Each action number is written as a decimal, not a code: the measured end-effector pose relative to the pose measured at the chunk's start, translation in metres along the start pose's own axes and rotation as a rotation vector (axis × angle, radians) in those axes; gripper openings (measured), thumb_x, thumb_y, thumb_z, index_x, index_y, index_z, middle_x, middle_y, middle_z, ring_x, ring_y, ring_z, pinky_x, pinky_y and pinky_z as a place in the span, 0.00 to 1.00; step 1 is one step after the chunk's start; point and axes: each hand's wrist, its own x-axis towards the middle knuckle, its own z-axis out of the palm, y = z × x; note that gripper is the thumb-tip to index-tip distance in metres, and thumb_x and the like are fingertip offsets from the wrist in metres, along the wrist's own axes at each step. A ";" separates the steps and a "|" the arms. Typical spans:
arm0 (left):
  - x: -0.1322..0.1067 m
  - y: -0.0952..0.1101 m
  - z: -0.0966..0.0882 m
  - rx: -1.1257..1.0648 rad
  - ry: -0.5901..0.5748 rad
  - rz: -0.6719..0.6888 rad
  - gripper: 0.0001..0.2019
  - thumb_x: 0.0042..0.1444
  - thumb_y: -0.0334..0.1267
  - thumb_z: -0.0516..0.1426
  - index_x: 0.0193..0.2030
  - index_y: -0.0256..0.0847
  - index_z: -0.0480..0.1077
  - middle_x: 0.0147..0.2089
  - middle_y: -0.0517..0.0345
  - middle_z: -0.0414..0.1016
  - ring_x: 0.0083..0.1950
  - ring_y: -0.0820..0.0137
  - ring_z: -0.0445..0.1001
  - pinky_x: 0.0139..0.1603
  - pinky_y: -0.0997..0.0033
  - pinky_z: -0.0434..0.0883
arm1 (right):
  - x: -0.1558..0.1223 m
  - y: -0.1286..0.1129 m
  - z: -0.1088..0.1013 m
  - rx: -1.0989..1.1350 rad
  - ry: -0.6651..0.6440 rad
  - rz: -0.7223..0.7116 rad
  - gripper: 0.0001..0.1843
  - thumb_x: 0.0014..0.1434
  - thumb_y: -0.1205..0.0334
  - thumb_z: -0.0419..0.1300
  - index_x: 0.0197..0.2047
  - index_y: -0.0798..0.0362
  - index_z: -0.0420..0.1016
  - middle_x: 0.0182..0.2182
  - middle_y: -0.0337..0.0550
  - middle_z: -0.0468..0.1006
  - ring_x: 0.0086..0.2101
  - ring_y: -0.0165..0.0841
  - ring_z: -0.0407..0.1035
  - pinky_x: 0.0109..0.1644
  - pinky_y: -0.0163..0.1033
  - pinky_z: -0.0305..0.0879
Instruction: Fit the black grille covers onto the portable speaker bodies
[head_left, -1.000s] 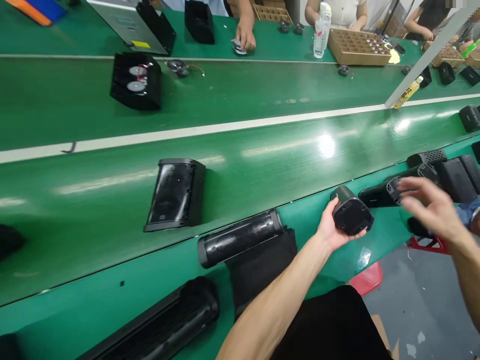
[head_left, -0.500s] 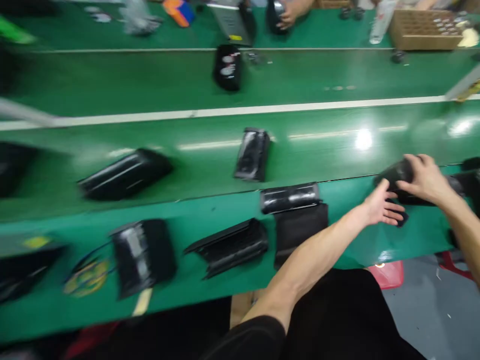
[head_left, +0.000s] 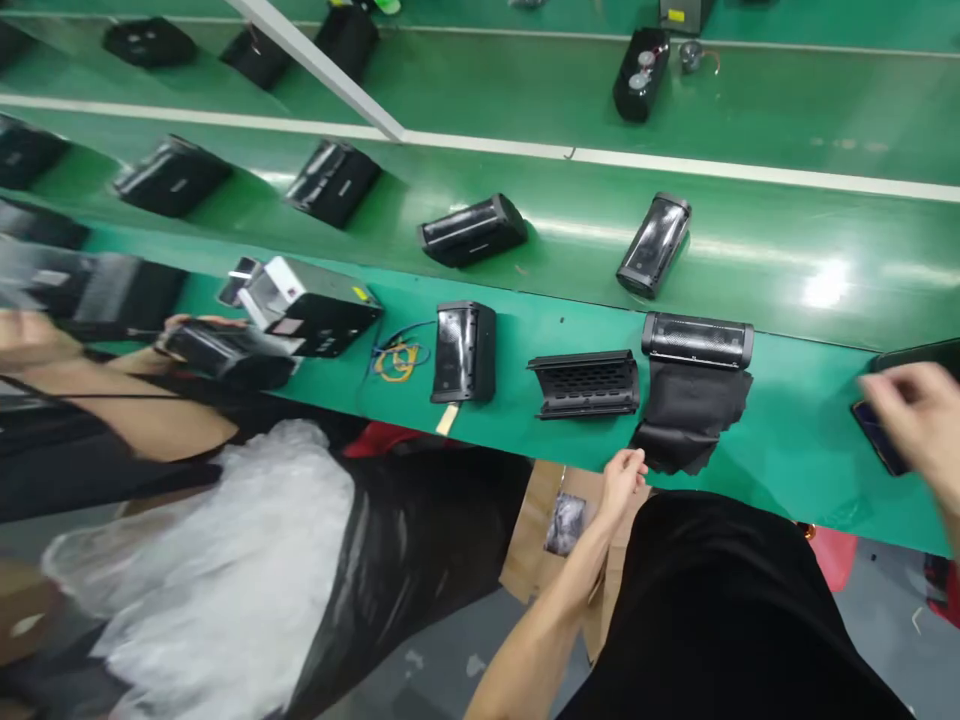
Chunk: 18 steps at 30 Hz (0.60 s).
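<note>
My left hand (head_left: pixel 626 475) is at the bench's front edge, its fingers pinched at the lower left corner of a black cloth-like sheet (head_left: pixel 694 415). A black speaker with a shiny grille (head_left: pixel 697 341) lies along the sheet's upper edge. Left of the sheet is an open black plastic housing (head_left: pixel 583 384) with a slotted inner face. At the far right, my right hand (head_left: pixel 919 410) is smeared by motion. It is beside a dark object (head_left: pixel 922 355) cut off by the frame and a flat phone-like item (head_left: pixel 877 437); whether it grips either is unclear.
Another speaker (head_left: pixel 465 352) stands on the bench near coiled yellow and blue cables (head_left: pixel 397 358). Several speakers, one of them here (head_left: pixel 654 245), lie along the green belt. At left, a co-worker's hands hold a speaker (head_left: pixel 229 350) beside a boxy device (head_left: pixel 315 305) and clear plastic bags (head_left: pixel 217 580).
The view has swung left, bringing the co-worker into sight. My left hand has left the dark object at right and come to the black sheet's corner. My right hand remains at the right.
</note>
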 end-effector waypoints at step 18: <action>0.007 -0.012 0.005 0.307 0.308 0.441 0.06 0.65 0.39 0.61 0.45 0.44 0.79 0.53 0.46 0.75 0.53 0.56 0.78 0.59 0.55 0.74 | -0.153 -0.058 0.199 0.048 -0.551 -0.055 0.08 0.69 0.57 0.59 0.37 0.47 0.75 0.37 0.42 0.77 0.36 0.38 0.72 0.38 0.39 0.63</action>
